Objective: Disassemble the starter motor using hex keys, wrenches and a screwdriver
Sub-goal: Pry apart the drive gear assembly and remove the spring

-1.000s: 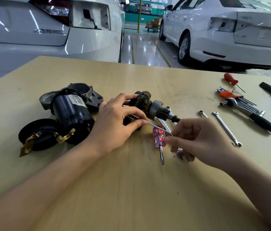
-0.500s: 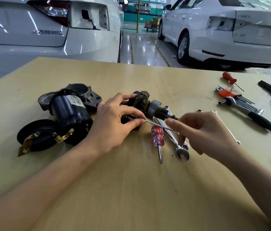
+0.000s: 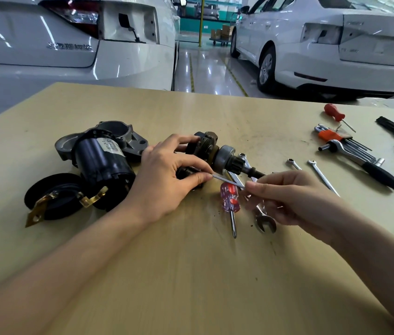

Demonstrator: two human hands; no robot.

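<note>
Hands (image 3: 164, 180) gripping greasy dark armature (image 3: 211, 152), pinion gear exposed, thin rod (image 3: 228, 181) pinched

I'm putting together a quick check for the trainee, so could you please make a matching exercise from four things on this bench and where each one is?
Things:
1. thin metal rod
2. clear screwdriver
3. red screwdriver
4. black motor housing

Places:
A. far right of the table, untouched
B. lying between the two hands
C. left of the left hand
D. pinched by the right hand

Pairs: 1-D, 2-B, 3-A, 4-C
</note>
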